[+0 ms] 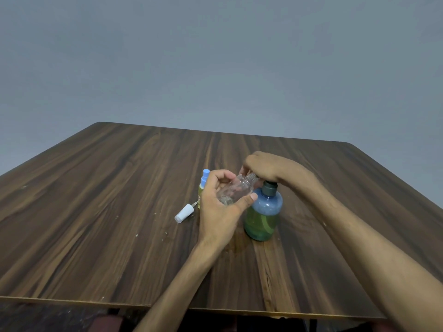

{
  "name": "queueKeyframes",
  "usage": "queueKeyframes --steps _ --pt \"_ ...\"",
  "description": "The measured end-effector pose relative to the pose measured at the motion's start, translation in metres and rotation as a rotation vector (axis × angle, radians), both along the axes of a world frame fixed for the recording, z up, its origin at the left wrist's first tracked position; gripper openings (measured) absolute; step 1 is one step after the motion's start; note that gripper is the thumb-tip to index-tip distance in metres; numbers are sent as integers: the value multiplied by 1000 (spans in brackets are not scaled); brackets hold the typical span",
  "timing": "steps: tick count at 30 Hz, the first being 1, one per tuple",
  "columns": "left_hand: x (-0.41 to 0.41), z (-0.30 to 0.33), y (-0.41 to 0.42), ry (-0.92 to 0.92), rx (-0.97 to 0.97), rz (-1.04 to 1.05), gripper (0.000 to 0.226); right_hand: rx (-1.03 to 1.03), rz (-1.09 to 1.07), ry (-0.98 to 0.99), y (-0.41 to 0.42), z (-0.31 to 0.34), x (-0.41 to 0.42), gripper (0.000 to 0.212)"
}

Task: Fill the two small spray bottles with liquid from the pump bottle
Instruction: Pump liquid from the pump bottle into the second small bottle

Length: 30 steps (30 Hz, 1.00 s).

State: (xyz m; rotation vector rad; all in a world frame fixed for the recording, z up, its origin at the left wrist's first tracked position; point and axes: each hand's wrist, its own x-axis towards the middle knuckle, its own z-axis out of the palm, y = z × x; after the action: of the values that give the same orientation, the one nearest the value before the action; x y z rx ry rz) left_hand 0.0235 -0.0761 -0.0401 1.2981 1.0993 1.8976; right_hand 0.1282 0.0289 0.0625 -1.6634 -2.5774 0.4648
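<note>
Over pump bottle (263, 213): pump head hidden under right hand (268, 167); left hand (221, 202) fingers clamp clear bottle (236, 189).

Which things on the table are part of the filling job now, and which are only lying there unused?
In use:
- left hand holding clear spray bottle
- right hand on pump bottle

Lying by:
- white spray cap
- second spray bottle, blue top
</note>
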Motion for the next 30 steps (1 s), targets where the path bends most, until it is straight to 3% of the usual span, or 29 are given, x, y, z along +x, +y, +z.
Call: queueKeyframes --steps 13,30 --pt "-1 -1 1 -2 12 0 46 -46 -59 161 -14 11 -2 38" --pt "0 -1 3 9 -8 -8 46 3 -68 134 -14 9 0 35"
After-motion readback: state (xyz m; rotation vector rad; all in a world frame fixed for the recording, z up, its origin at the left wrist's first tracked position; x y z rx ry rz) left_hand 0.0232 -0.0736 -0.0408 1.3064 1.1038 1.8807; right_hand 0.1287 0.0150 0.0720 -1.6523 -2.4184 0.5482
